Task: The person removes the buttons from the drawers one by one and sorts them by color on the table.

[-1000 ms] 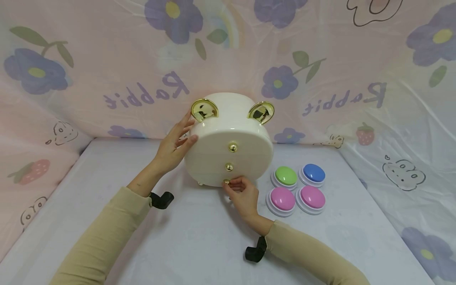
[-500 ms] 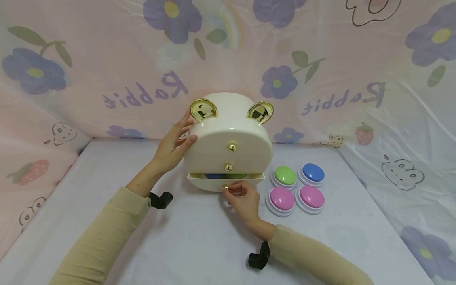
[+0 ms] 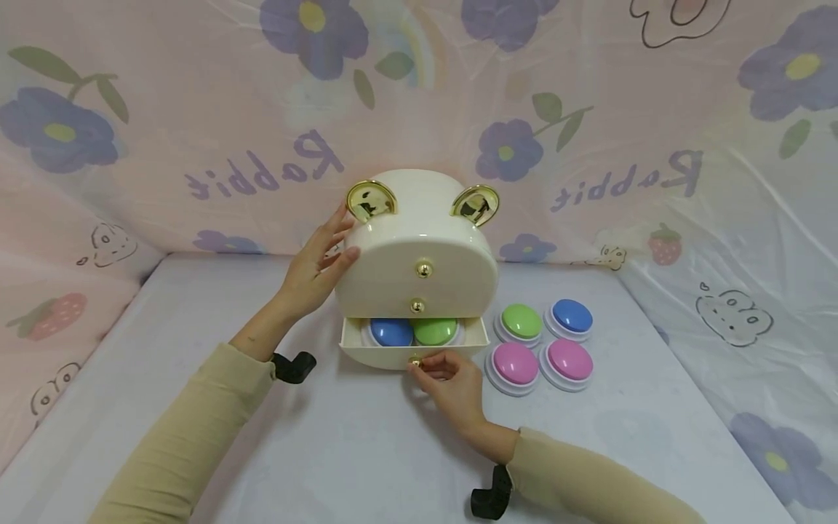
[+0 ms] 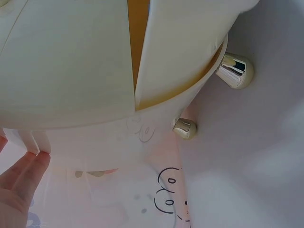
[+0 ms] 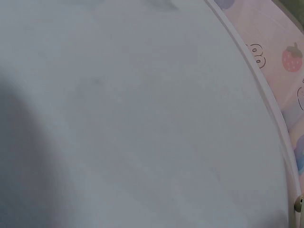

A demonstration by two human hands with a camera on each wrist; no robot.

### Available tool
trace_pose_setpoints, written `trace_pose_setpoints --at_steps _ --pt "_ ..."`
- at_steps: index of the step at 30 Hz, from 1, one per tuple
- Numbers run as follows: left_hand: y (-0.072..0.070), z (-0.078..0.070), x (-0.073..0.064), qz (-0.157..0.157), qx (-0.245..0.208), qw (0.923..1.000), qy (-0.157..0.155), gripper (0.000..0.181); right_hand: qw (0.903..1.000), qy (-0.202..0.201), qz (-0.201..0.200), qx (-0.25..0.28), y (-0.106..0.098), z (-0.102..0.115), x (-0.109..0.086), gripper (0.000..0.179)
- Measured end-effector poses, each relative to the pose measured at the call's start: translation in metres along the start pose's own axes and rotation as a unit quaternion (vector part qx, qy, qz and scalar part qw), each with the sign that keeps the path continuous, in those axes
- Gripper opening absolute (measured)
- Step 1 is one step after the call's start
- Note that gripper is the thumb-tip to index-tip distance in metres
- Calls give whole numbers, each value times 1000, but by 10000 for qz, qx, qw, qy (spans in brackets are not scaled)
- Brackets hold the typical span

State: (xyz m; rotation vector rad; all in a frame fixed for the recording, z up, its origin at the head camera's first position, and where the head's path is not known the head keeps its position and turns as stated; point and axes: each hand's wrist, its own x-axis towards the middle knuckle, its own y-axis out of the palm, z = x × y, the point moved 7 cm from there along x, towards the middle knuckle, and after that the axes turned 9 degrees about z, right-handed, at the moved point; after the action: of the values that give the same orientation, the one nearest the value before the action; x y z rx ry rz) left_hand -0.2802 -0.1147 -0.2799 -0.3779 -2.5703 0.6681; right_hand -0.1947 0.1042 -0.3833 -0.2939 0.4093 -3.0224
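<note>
A cream storage box (image 3: 419, 218) with gold ears stands in the middle of the head view. Its bottom drawer (image 3: 373, 356) is pulled out, showing a blue push button (image 3: 391, 332) and a green push button (image 3: 436, 331) inside. My right hand (image 3: 452, 386) pinches the bottom drawer's gold knob (image 3: 415, 361) between thumb and fingers. Against the box's left side rests my left hand (image 3: 314, 273), its fingers fairly straight. In the left wrist view, fingertips (image 4: 40, 161) touch the box wall beside the gap of the drawer.
Right of the box sit a green button (image 3: 521, 321), a blue button (image 3: 572, 316) and two pink buttons (image 3: 515, 362). Gold feet (image 4: 236, 71) show under the box. A patterned curtain (image 3: 419, 109) hangs behind the white table (image 3: 366, 458).
The bottom drawer, shut at first, has slid out toward me as my right hand drew its knob back. The blue and green buttons inside came into sight. My left hand stays on the box.
</note>
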Motion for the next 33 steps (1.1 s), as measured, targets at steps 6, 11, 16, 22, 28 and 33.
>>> trace_pose_setpoints --at_steps 6,11,16,22,28,33 --pt "-1 8 2 -33 82 10000 17 63 9999 -40 61 -142 -1 -1 -8 16" --pt "-1 8 1 -28 64 10000 4 63 9990 -375 99 -242 -1 2 -10 17" --pt "-1 8 1 -35 101 9999 44 63 9960 -671 117 -583 -3 7 -13 17" --pt "-1 8 1 -48 97 9999 38 62 9880 -1182 180 -978 -9 13 -18 14" --pt "0 7 1 -29 57 10000 5 62 9717 -1928 95 -1364 -16 22 -20 15" --pt "0 7 1 -10 13 10000 -37 63 9462 -2807 128 -1608 -24 21 -15 19"
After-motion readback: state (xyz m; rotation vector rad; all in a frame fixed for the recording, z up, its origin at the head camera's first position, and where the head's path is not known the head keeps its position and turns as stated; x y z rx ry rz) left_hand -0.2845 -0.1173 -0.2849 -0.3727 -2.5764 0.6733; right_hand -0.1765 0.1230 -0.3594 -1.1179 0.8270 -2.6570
